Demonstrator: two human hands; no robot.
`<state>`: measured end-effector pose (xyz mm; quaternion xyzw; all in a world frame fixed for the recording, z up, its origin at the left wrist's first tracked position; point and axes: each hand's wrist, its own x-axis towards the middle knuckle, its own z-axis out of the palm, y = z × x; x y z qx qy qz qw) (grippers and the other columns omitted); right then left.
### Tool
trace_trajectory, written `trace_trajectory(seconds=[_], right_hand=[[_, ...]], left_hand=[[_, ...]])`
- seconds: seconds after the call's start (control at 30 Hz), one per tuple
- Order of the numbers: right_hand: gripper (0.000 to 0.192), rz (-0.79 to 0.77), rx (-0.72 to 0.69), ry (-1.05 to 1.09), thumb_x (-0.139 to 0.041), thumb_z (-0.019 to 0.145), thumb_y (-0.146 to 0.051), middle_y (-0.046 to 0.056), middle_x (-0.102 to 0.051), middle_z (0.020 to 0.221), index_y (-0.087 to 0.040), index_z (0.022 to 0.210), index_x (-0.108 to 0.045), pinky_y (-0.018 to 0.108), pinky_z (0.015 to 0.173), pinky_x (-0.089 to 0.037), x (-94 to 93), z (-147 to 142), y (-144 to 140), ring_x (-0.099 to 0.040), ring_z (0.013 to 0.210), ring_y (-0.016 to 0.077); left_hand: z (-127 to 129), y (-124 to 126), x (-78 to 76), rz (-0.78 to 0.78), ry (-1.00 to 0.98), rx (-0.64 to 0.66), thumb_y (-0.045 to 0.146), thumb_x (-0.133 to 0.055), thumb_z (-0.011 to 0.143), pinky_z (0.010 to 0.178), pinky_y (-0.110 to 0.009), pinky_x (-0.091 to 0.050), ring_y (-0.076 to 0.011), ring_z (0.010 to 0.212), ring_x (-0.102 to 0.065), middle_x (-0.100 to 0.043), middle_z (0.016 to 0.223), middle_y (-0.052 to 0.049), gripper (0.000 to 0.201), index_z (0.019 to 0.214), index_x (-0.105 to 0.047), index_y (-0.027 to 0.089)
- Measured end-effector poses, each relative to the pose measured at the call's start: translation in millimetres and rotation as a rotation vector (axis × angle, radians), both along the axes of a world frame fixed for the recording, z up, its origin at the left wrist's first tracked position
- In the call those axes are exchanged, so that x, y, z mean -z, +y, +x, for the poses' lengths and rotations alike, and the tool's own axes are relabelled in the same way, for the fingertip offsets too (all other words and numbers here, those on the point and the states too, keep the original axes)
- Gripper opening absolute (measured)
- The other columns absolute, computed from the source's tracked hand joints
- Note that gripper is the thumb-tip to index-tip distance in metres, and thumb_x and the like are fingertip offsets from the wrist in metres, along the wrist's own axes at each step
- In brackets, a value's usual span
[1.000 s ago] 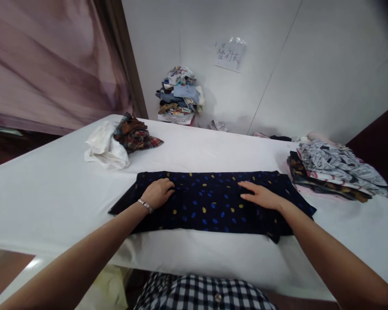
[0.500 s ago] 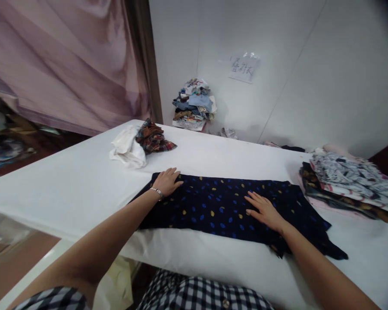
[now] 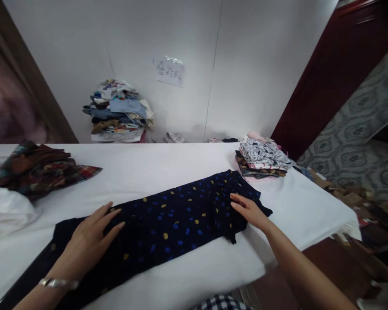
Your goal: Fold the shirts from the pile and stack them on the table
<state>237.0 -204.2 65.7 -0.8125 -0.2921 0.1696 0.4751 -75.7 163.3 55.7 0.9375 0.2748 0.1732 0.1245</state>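
Note:
A dark navy garment point(image 3: 181, 215) with blue and yellow leaf-like spots lies spread lengthwise across the white-covered table. My left hand point(image 3: 90, 237), with a silver bracelet at the wrist, rests on its left part, fingers spread. Over at the right end, my right hand point(image 3: 247, 210) lies on a layered part of the same garment, its fingers stretched out and fairly close together. The thumb of that hand is hard to see. Past my right fingers the cloth tapers to a point on the table.
A crumpled plaid garment point(image 3: 48, 170) and a white cloth point(image 3: 8, 211) lie at the left. A pile of folded clothes point(image 3: 263, 157) stands at the back right of the table point(image 3: 310, 206). Another clothes pile point(image 3: 119, 114) is by the wall, beneath a paper sign point(image 3: 170, 72).
My view has swung to the right and closer to the garment. My right hand has shifted toward the garment's right end. My left hand stays on the left part.

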Motion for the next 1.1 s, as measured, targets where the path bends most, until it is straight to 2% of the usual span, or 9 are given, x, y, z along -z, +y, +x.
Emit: trace_trajectory(seconds=[0.1, 0.23, 0.33, 0.43, 0.6, 0.73, 0.83, 1.0, 1.1], right_hand=[[0.049, -0.077, 0.022, -0.118, -0.067, 0.074, -0.043, 0.004, -0.057, 0.131, -0.029, 0.121, -0.061, 0.044, 0.107, -0.037, 15.9, -15.0, -17.9, -0.05, 0.123, 0.0266], [0.02, -0.007, 0.034, -0.219, -0.058, 0.079, -0.038, 0.005, -0.067, 0.102, -0.028, 0.093, -0.069, 0.04, 0.092, -0.047, 20.9, -24.8, -11.3, -0.061, 0.1, 0.0248], [0.02, 0.132, 0.137, -0.064, -0.057, 0.079, -0.043, 0.003, -0.066, 0.074, -0.026, 0.081, -0.066, 0.034, 0.066, -0.052, 8.9, -25.7, 3.4, -0.062, 0.069, 0.0204], [0.026, 0.292, 0.147, 0.112, -0.059, 0.078, -0.048, 0.002, -0.064, 0.068, -0.023, 0.084, -0.065, 0.029, 0.052, -0.048, -3.4, -28.1, 16.7, -0.057, 0.054, 0.0156], [0.026, 0.295, 0.042, -0.225, -0.057, 0.083, -0.039, 0.007, -0.067, 0.103, -0.021, 0.098, -0.067, 0.036, 0.087, -0.05, 0.6, -38.0, 21.1, -0.062, 0.097, 0.0218], [0.038, 0.156, 0.016, -0.29, -0.054, 0.085, -0.036, 0.008, -0.061, 0.122, -0.024, 0.121, -0.059, 0.041, 0.1, -0.043, 19.3, -43.6, 8.3, -0.056, 0.114, 0.0231], [0.047, 0.106, -0.036, -0.292, -0.058, 0.083, -0.036, 0.008, -0.056, 0.132, -0.025, 0.128, -0.055, 0.043, 0.105, -0.039, 30.8, -44.0, -2.0, -0.05, 0.123, 0.0242], [0.029, 0.148, -0.044, -0.288, -0.053, 0.085, -0.029, 0.008, -0.066, 0.113, -0.022, 0.11, -0.066, 0.041, 0.095, -0.047, 30.9, -40.9, -8.6, -0.06, 0.107, 0.0239], [0.024, 0.267, 0.028, -0.268, -0.049, 0.088, -0.029, 0.006, -0.069, 0.097, -0.022, 0.1, -0.068, 0.036, 0.082, -0.052, 23.4, -40.7, -6.0, -0.064, 0.091, 0.0215]], left_hand=[[15.4, -48.6, -8.4, -0.18, -0.09, 0.086, 0.055, -0.047, 0.078, 0.105, -0.041, -0.041, -0.0282, 0.127, -0.046, -0.043, 0.145, 0.0, 0.046, 0.114, -0.061, 0.03], [53.9, -122.5, -6.2, -0.527, -0.081, 0.248, 0.054, -0.049, 0.079, 0.085, -0.036, -0.053, -0.0255, 0.113, -0.057, -0.05, 0.139, -0.003, 0.042, 0.113, -0.062, 0.032], [82.7, -169.2, 1.7, -0.809, -0.019, 0.324, 0.053, -0.049, 0.081, 0.072, -0.033, -0.053, -0.0203, 0.086, -0.064, -0.06, 0.124, -0.009, 0.051, 0.126, -0.054, 0.03], [103.1, -199.2, 6.0, -0.902, 0.034, 0.31, 0.051, -0.053, 0.079, 0.071, -0.033, -0.049, -0.0193, 0.075, -0.062, -0.067, 0.103, -0.009, 0.066, 0.138, -0.04, 0.025], [120.8, -214.6, 2.5, -0.751, 0.044, 0.208, 0.04, -0.058, 0.076, 0.078, -0.033, -0.044, -0.0207, 0.081, -0.06, -0.066, 0.096, -0.007, 0.073, 0.142, -0.034, 0.018], [130.8, -213.4, 2.2, -0.653, 0.033, 0.228, 0.024, -0.054, 0.076, 0.073, -0.031, -0.042, -0.0192, 0.077, -0.058, -0.063, 0.083, -0.003, 0.04, 0.115, -0.06, 0.021], [133.5, -213.9, -6.1, -0.692, -0.086, 0.264, 0.025, -0.051, 0.078, 0.065, -0.029, -0.041, -0.0162, 0.066, -0.055, -0.058, 0.07, 0.001, 0.023, 0.098, -0.064, 0.022], [125.2, -214.0, -47.3, -0.799, -0.42, 0.349, 0.026, -0.054, 0.077, 0.076, -0.029, -0.044, -0.0155, 0.08, -0.056, -0.063, 0.084, -0.001, 0.018, 0.092, -0.063, 0.022], [116.4, -204.6, -66.4, -0.992, -0.506, 0.282, 0.027, -0.057, 0.074, 0.072, -0.027, -0.045, -0.0146, 0.078, -0.057, -0.063, 0.083, -0.001, 0.018, 0.09, -0.062, 0.021]])
